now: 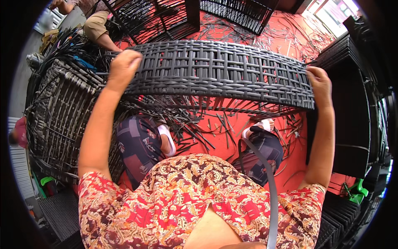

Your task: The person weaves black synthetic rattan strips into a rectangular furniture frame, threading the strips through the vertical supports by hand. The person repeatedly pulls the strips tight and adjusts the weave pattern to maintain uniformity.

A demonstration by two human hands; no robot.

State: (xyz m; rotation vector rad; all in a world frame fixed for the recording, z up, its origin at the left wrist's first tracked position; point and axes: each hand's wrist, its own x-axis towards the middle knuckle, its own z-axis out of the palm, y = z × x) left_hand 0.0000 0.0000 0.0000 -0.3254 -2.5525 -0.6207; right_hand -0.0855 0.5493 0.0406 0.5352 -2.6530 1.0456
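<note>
Across my knees lies a long dark grey woven plastic-rattan piece (215, 85), its upper side curved in the fisheye picture and gaps showing between its strands. Thin dark rods or strands show beneath its near edge. At its left end my left hand (123, 69) is closed in a fist. What its curled fingers hold is hidden; a dark strand shows just left of it. My right hand (320, 83) pinches the right end of the piece, thumb and fingers at its edge. A flat dark strip (271, 186) loops up in front of my shirt.
Cut strips (219, 133) litter the red floor. A large woven basket-like piece (62, 112) stands at left, and black frames (166, 20) stand at the far side. Dark stacked panels (344, 108) rise at right. Another person's bent leg (99, 29) shows at upper left.
</note>
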